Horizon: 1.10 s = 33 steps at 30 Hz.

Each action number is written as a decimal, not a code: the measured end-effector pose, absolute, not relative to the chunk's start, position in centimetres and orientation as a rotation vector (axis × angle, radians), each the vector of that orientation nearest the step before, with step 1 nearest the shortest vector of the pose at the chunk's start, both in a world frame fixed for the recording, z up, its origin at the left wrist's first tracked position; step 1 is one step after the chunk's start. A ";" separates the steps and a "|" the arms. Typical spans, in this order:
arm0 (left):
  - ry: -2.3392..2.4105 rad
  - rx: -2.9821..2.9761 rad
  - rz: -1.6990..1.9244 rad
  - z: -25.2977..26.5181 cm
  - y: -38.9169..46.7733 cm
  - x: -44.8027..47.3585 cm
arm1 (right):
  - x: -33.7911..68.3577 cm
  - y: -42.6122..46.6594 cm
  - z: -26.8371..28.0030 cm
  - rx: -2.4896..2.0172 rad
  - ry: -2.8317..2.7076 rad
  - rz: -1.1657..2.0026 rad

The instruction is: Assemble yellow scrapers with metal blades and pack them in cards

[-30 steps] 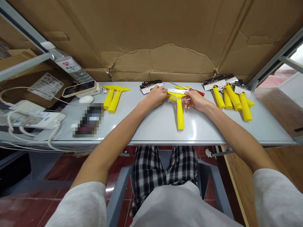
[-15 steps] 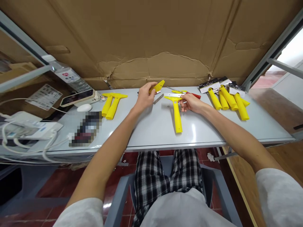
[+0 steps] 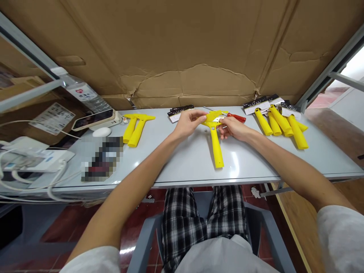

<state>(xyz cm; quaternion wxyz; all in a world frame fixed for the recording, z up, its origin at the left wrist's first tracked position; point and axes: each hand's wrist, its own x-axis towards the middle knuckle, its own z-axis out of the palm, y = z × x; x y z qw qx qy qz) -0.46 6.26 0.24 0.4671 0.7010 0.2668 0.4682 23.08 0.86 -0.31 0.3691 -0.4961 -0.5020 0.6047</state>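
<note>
Creased brown cardboard (image 3: 182, 45) backs glossy white table (image 3: 184, 167); grey metal frame (image 3: 28, 45); grey chair (image 3: 146, 235); red tiled floor (image 3: 132, 229).

Head-worn camera, facing forward and down over table (image 3: 187, 163)

Hidden at 2 o'clock from centre: left end of the yellow plate (image 3: 209, 117), under the left hand (image 3: 187, 124); right end of the pale strip (image 3: 217, 119), under the right hand (image 3: 234, 128). Too small to identify, toward 3 o'clock: dark specks (image 3: 206, 131). Pixelated beyond recognition, toward 9 o'clock: dark object (image 3: 104, 159). Illegible, near 2 o'clock: print on cards (image 3: 257, 105). Cut off, at 7 o'clock: left sleeve (image 3: 93, 261).
</note>
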 end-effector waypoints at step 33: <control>0.825 1.259 1.146 -1.1 4.1 2.0 | 23.1 0.9 -0.5 -1.218 -1.338 1.562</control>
